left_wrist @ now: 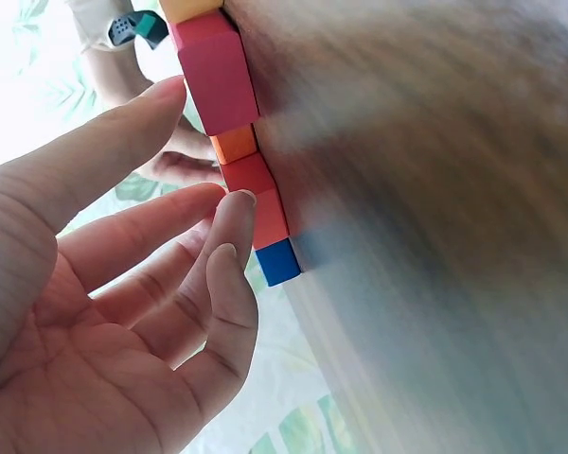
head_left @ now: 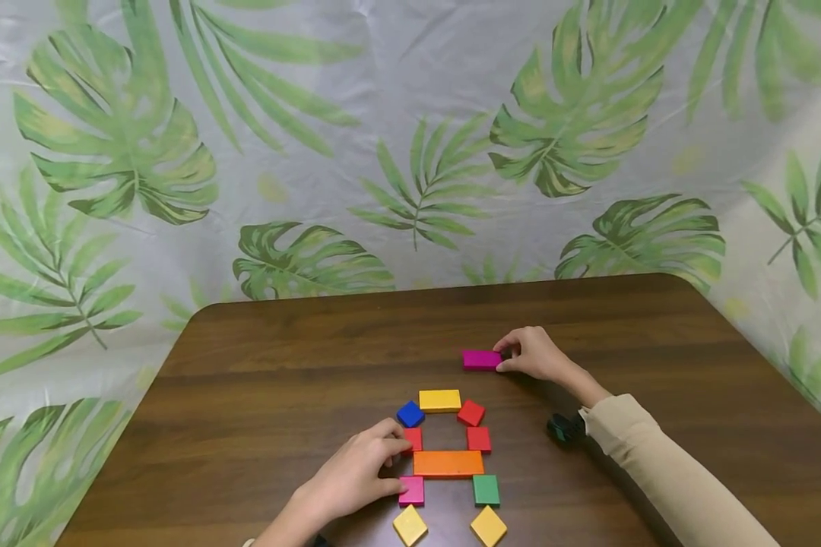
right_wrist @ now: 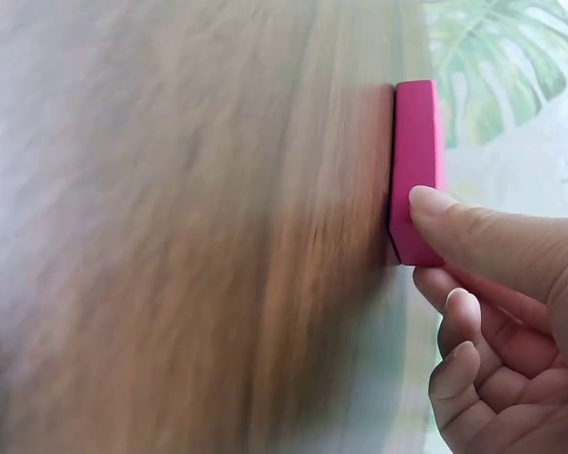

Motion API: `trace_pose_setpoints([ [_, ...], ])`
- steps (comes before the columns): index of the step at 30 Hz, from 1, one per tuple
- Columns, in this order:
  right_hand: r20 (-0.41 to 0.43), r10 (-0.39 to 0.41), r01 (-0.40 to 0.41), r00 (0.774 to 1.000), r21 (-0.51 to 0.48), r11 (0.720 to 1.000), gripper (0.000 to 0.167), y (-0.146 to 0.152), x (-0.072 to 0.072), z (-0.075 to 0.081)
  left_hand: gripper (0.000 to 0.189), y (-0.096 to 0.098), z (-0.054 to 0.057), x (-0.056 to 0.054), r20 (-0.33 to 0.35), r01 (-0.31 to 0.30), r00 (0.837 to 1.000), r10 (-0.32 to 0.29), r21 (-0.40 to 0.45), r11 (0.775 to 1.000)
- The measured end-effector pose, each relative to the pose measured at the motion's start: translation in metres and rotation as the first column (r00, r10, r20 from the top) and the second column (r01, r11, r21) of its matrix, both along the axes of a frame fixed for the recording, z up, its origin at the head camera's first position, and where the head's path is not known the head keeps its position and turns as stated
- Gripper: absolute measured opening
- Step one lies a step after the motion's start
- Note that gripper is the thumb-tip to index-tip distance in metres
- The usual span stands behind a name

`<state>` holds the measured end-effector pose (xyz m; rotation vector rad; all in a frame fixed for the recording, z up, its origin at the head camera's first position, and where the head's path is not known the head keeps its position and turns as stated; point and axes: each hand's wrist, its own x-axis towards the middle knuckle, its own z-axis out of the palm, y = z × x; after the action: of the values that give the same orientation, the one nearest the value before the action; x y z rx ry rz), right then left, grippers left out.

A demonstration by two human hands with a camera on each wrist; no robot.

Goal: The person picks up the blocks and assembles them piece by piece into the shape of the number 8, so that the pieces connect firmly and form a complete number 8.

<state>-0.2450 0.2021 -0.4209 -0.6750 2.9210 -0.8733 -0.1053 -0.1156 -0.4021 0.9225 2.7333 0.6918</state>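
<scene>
My right hand (head_left: pixel 532 354) pinches the right end of a long magenta block (head_left: pixel 480 360) between thumb and fingers, low over the far part of the table. In the right wrist view the thumb (right_wrist: pixel 473 232) lies on the block's face. My left hand (head_left: pixel 362 467) is at the left side of a block figure, its thumb at the pink square block (head_left: pixel 413 492) and its fingertips at a red block (head_left: pixel 416 436). Between these two, a long orange block (head_left: pixel 448 464) lies across the figure. The left wrist view shows the loosely bent fingers beside the blocks' edges.
A yellow rectangular block (head_left: pixel 440 401) tops the figure, flanked by tilted blue (head_left: pixel 410 415) and red (head_left: pixel 471 414) blocks. On its right side are another red block (head_left: pixel 479 440) and a green block (head_left: pixel 486 490). Two yellow diamonds (head_left: pixel 410 526) lie nearest the table's (head_left: pixel 246 395) front.
</scene>
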Motion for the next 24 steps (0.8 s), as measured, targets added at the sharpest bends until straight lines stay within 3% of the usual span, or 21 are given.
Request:
trace_pose_setpoints([
  [17, 0.038, -0.016, 0.017, 0.999, -0.023, 1.0, 0.022, 0.034, 0.038, -0.002, 0.039, 0.0, 0.0, -0.001, -0.001, 0.016, 1.0, -0.016, 0.005, 1.0],
  [24, 0.013, -0.017, 0.017, 1.0, 0.0, 1.0, 0.022, 0.039, 0.047, 0.001, 0.038, 0.001, 0.0, -0.001, 0.014, 0.011, 1.0, -0.011, 0.014, 1.0],
])
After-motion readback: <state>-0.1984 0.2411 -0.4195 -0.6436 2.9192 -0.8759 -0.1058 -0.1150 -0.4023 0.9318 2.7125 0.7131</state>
